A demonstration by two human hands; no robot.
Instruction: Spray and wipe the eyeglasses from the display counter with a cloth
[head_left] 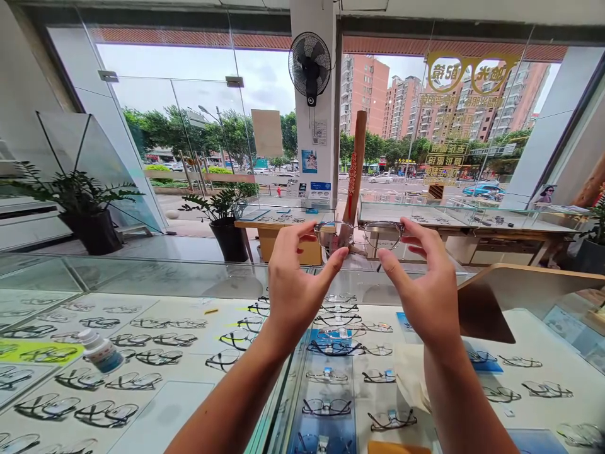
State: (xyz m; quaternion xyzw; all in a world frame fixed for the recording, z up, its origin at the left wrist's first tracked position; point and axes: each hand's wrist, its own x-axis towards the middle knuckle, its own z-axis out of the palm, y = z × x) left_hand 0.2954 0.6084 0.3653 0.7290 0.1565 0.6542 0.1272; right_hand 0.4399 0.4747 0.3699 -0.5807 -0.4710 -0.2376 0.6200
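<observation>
A pair of eyeglasses [384, 236] with a thin, partly clear frame is held up in front of me, above the glass display counter. On its left side, my left hand [302, 271] pinches the frame, with the thumb near the lower edge of the left lens. My right hand [418, 277] grips the other side, its thumb under the right lens and its fingers by the hinge. Small printed marks show on the right lens. Both lenses are see-through, with the shop and a wooden post behind them. The temple arms are mostly hidden.
Under my arms, the glass counter [182, 287] holds rows of eyeglasses [326, 407]. A white bottle [100, 350] stands on the left part. At right is a brown board [491, 302]. Farther off are potted plants [229, 230], another display case [472, 221] and a wall fan [310, 66].
</observation>
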